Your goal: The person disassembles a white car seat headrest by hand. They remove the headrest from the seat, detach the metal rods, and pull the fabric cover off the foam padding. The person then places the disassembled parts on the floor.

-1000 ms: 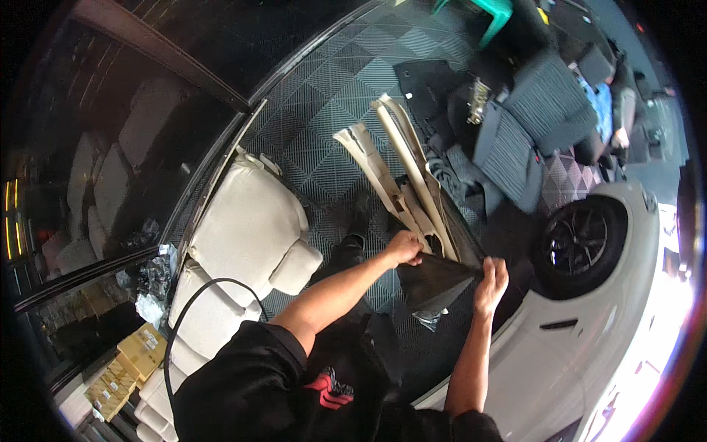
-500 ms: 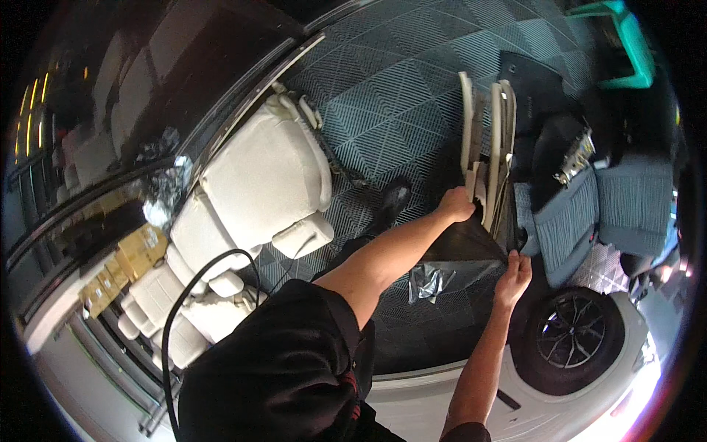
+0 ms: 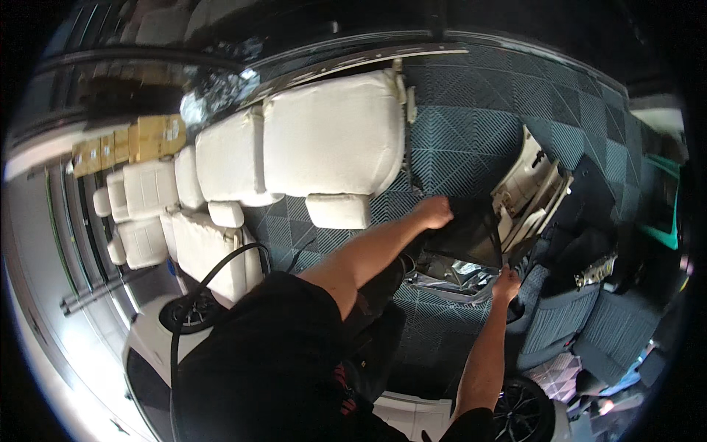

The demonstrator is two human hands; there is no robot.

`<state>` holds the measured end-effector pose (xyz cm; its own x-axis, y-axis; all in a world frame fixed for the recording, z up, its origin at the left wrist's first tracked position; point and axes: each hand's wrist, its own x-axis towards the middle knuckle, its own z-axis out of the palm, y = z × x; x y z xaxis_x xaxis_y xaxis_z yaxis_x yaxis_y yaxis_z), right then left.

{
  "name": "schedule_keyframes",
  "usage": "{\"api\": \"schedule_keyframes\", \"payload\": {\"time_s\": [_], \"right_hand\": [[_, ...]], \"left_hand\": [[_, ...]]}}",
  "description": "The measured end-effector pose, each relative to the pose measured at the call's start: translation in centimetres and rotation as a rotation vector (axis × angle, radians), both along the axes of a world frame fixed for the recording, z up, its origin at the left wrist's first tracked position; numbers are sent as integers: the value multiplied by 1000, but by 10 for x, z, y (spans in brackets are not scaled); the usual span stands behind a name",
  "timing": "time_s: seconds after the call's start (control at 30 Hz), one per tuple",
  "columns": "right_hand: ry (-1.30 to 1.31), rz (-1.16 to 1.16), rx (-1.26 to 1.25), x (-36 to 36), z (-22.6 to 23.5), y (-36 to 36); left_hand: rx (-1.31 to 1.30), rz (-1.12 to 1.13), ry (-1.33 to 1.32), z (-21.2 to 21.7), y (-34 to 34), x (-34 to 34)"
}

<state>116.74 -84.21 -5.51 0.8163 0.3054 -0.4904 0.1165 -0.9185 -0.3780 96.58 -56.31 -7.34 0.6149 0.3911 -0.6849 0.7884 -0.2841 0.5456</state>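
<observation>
The cream trim [image 3: 518,184] at three o'clock looks smooth plastic; the dark sheet [image 3: 468,230], matt; floor tiles [image 3: 471,103], ribbed; boxes [image 3: 158,138] at ten o'clock, cardboard.

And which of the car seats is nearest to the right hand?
The dark grey ribbed seat, just to the right of the right hand; its dark colour sets it apart from the cream seats farther left.

Left hand [image 3: 436,212] now apart from the beige trim panels [image 3: 518,183], black sheet [image 3: 464,232] between
</observation>
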Motion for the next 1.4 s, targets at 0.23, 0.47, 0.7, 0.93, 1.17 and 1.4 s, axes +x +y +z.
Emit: {"api": "schedule_keyframes", "payload": {"time_s": [0.23, 0.47, 0.7, 0.93, 1.17, 1.4], "right_hand": [[4, 93, 20, 1, -15, 18], [351, 35, 64, -120, -49, -19], [498, 665, 23, -276, -92, 31], [547, 375, 165, -379, -104, 182], [581, 303, 202, -405, -183, 253], [598, 244, 260, -407, -186, 241]], "left_hand": [[222, 576, 151, 22, 34, -274], [148, -231, 528, 33, -89, -491], [115, 58, 325, 24, -111, -552], [-131, 559, 117, -79, -16, -556], [-582, 1312, -108, -138, 59, -495], [-633, 1419, -387, -151, 48, -474]]}}
